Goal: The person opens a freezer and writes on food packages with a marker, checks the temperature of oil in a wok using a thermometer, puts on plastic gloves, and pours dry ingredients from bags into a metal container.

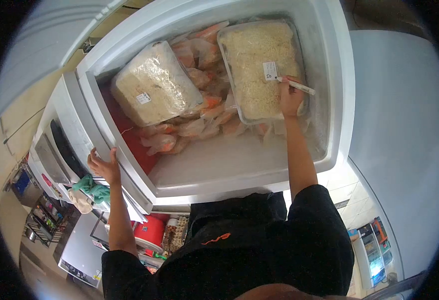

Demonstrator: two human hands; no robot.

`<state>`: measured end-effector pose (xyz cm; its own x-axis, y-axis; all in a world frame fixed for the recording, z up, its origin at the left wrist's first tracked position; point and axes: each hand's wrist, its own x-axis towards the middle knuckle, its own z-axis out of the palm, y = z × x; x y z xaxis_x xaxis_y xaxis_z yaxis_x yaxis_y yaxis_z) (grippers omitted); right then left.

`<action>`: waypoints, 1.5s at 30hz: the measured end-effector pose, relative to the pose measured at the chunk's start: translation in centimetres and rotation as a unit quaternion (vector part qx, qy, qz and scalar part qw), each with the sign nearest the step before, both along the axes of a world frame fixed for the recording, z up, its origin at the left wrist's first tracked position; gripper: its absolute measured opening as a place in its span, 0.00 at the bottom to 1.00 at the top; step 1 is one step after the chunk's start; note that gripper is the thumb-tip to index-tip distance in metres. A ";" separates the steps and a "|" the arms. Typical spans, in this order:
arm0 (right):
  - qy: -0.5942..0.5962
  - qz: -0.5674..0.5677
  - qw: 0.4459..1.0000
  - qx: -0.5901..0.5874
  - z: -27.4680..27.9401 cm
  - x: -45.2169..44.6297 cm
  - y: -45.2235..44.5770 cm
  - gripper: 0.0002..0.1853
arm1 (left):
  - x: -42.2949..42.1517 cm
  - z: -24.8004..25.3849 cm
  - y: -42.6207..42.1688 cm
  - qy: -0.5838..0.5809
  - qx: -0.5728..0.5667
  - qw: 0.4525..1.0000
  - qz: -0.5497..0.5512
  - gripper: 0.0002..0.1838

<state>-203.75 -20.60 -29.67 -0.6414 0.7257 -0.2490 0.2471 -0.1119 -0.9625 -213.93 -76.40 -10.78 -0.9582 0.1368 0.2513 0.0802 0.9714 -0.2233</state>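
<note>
My right hand (290, 100) grips a white marker (299, 87), its dark tip at the small white label (270, 71) on a plastic-wrapped tray (252, 47) of pale, crumbly food. That tray lies in the right part of an open chest freezer (219, 185). A second wrapped tray (152, 80), also labelled, is tilted at the left of the freezer. Clear bags (199, 125) with orange contents lie between and beneath the trays. My left hand (105, 167), fingers apart and holding nothing, rests on the white freezer lid (87, 125) at the left.
A green cloth (92, 189) hangs by my left wrist. Lower left are a red container (149, 231) and egg cartons (177, 232). A large pale grey surface (399, 125) stands right of the freezer. Small items sit on a shelf (372, 255) at lower right.
</note>
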 end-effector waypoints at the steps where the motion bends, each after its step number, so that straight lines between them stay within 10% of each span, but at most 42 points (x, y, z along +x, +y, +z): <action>1: 0.001 0.000 1.000 0.001 0.2 0.2 0.1 0.06 | 0.0 0.0 0.0 0.002 0.006 1.000 -0.001 0.42; 16: -0.044 0.185 0.982 0.010 15.7 10.1 -6.9 0.13 | -0.7 1.9 -4.4 -0.115 0.213 0.969 -0.046 0.22; 20: -0.008 0.293 0.956 0.011 21.6 11.4 -9.9 0.13 | 1.0 6.0 -1.4 -0.188 0.378 0.899 -0.113 0.24; 23: 0.024 0.348 0.937 0.004 26.2 11.6 -12.2 0.12 | 5.7 9.1 4.8 -0.286 0.650 0.702 -0.047 0.27; 24: 0.018 0.369 0.929 0.003 27.6 11.9 -13.0 0.12 | 8.0 12.4 8.2 -0.288 0.598 0.742 -0.094 0.31; 27: 0.034 0.380 0.920 -0.091 32.7 11.7 -15.0 0.12 | 13.3 15.0 12.4 -0.327 0.702 0.628 -0.079 0.39; 33: 0.026 0.274 0.961 0.017 22.4 8.0 -9.0 0.14 | 21.9 11.7 8.1 -0.366 0.506 0.776 -0.093 0.16; 37: -0.045 0.210 0.973 0.080 16.5 5.8 -4.2 0.15 | 31.3 5.2 -0.5 -0.516 0.458 0.722 0.055 0.13; 38: -0.005 0.192 0.981 0.039 14.3 5.4 -3.2 0.16 | 36.0 0.4 -4.8 -0.499 0.329 0.797 -0.079 0.16; 42: 0.036 0.160 0.986 0.016 8.1 3.1 -0.1 0.16 | 48.1 3.3 -6.8 -0.577 0.426 0.660 0.223 0.12; 44: 0.038 0.140 0.989 0.000 7.5 1.7 0.0 0.16 | 57.0 -0.4 -11.9 -0.488 0.736 0.220 0.415 0.12; 45: 0.042 0.121 0.992 -0.013 6.9 1.2 0.0 0.15 | 56.9 0.9 -10.4 -0.487 0.732 0.222 0.422 0.12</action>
